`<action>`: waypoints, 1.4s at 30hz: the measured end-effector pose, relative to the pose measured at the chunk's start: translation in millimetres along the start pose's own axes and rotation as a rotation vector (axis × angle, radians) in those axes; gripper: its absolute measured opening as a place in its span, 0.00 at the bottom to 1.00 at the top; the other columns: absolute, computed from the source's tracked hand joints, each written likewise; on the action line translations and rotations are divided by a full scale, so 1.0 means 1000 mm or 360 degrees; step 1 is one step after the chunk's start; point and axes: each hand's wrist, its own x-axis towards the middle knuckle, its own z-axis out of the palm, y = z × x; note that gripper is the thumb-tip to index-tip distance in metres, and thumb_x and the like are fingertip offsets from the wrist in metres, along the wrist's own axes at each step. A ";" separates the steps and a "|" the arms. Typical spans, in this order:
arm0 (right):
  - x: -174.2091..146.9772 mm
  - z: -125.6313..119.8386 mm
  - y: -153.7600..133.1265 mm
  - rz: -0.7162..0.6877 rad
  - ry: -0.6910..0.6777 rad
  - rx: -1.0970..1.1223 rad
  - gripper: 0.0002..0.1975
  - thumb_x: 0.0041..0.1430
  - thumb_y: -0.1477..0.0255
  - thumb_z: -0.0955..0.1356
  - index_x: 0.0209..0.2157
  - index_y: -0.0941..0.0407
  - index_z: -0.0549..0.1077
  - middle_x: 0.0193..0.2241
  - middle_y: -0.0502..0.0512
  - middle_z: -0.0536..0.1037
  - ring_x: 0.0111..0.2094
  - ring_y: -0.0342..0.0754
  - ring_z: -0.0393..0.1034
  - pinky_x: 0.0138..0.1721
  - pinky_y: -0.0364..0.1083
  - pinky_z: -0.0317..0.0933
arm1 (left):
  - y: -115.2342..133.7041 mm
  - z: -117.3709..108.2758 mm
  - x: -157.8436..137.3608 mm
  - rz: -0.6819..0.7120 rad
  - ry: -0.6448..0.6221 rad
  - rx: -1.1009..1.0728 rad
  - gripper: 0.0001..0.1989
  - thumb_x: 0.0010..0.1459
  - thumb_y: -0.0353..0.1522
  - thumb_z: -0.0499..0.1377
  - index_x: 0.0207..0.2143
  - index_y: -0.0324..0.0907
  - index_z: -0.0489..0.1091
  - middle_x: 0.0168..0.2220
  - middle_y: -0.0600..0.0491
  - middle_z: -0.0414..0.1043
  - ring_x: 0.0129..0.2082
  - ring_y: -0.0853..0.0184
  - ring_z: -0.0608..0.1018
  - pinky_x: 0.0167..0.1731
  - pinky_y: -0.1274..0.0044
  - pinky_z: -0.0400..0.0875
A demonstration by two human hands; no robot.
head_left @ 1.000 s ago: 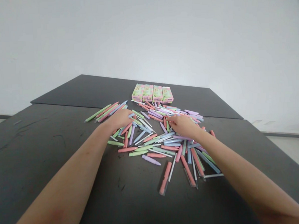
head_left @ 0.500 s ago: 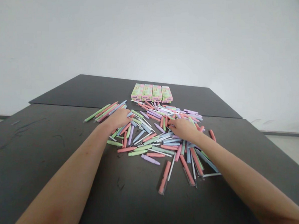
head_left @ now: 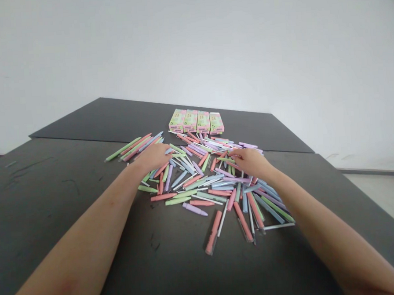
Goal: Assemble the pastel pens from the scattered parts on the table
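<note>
A wide heap of pastel pen parts in red, green, blue and purple, mixed with thin white refills, covers the middle of the dark table. At the heap's left side, my left hand is closed with a small blue pen piece at its fingertips. Over the right part of the heap, my right hand has its fingers bent together among the pieces; what they grip, if anything, is hidden. Beyond my left hand lies a group of longer pens, side by side and slanted.
Several small green and pink boxes marked "5" stand in a row behind the heap. A seam crosses the dark table near them. Behind the table is a pale wall.
My right hand has shifted slightly right and away from me, and the pieces under it have been disturbed, exposing long purple ones. My left hand stays at the same spot. The view has turned slightly.
</note>
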 end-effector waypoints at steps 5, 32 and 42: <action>-0.005 0.003 0.020 0.0012 -0.0082 -0.0036 0.20 0.59 0.71 0.59 0.46 0.51 0.79 0.37 0.55 0.82 0.35 0.49 0.74 0.35 0.43 0.60 | 0.005 0.000 -0.001 -0.0037 0.0023 -0.0038 0.19 0.60 0.38 0.49 0.45 0.40 0.74 0.46 0.44 0.77 0.46 0.57 0.77 0.43 0.74 0.68; -0.033 -0.016 0.064 0.0093 -0.0206 0.0504 0.16 0.53 0.73 0.63 0.40 0.55 0.80 0.18 0.48 0.74 0.16 0.41 0.64 0.23 0.41 0.55 | 0.137 0.003 0.019 0.0696 -0.0006 -0.0535 0.12 0.55 0.33 0.55 0.39 0.43 0.76 0.39 0.52 0.78 0.40 0.62 0.78 0.39 0.76 0.67; -0.041 -0.002 0.023 -0.0446 -0.0170 0.0460 0.17 0.56 0.75 0.62 0.43 0.55 0.79 0.27 0.51 0.79 0.23 0.42 0.65 0.29 0.42 0.54 | 0.132 0.016 0.026 0.0602 0.0066 -0.0448 0.11 0.56 0.35 0.54 0.36 0.42 0.75 0.34 0.51 0.77 0.36 0.62 0.77 0.34 0.76 0.65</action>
